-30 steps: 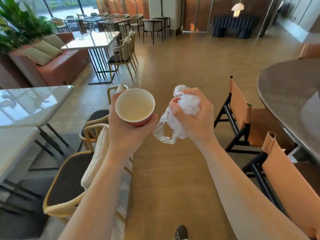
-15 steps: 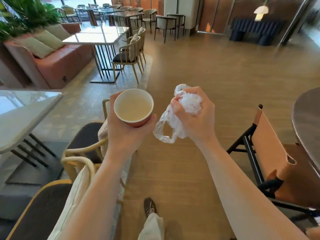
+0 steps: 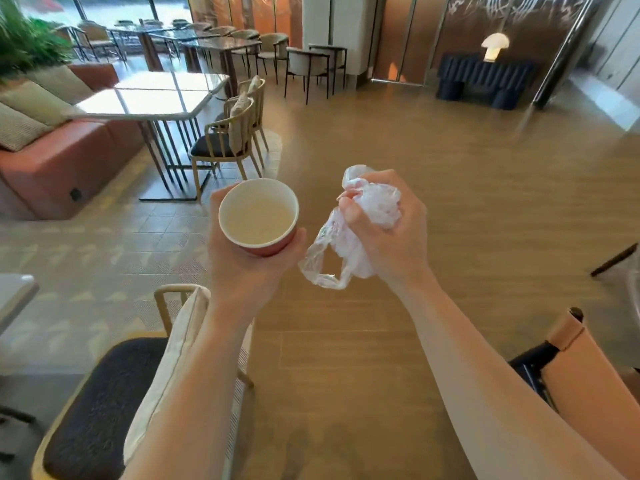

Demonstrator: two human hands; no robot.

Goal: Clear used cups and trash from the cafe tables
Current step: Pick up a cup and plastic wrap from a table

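Head, cup (image 3: pixel 258 216) upright (mouth up), bag (image 3: pixel 346 249) crumpled

We see a bright room. Daylight comes in from the windows (image 3: pixel 104 13) at the top left and shines white off the table (image 3: pixel 152 98). A small lamp (image 3: pixel 496 41) glows far away. The edges look bent and a bit blurry.

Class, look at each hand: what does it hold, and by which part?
The left hand grips the paper cup round its lower wall; the right hand clutches the crumpled plastic bag by its bunched middle.
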